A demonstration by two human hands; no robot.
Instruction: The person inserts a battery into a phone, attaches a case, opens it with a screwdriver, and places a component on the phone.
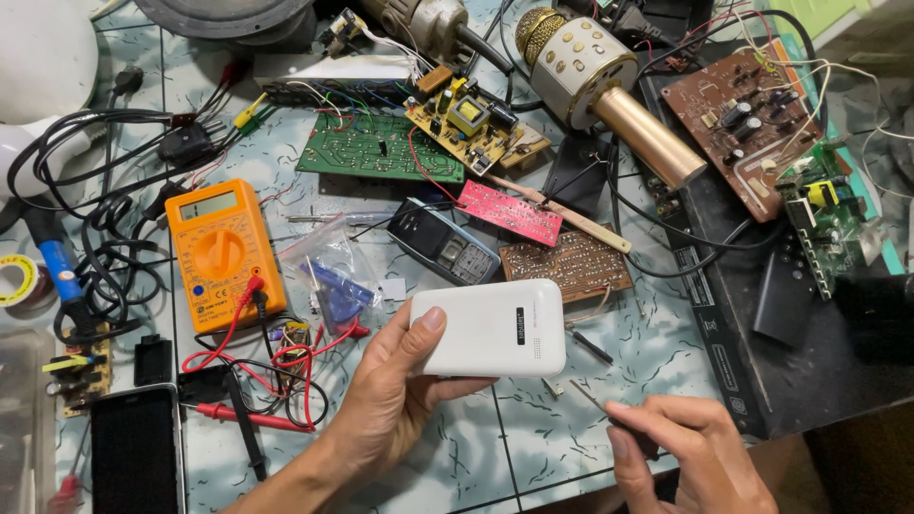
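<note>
Head view: the white case [490, 327] is lifted just above the desk [533, 438] near its front edge, gripped at its left end by your left hand [395, 395]. Your right hand [690, 457] pinches a thin screwdriver [595, 400], its tip pointing toward the case and not yet touching. You seem about to open it; next, steady the case and set the tip precisely.
</note>
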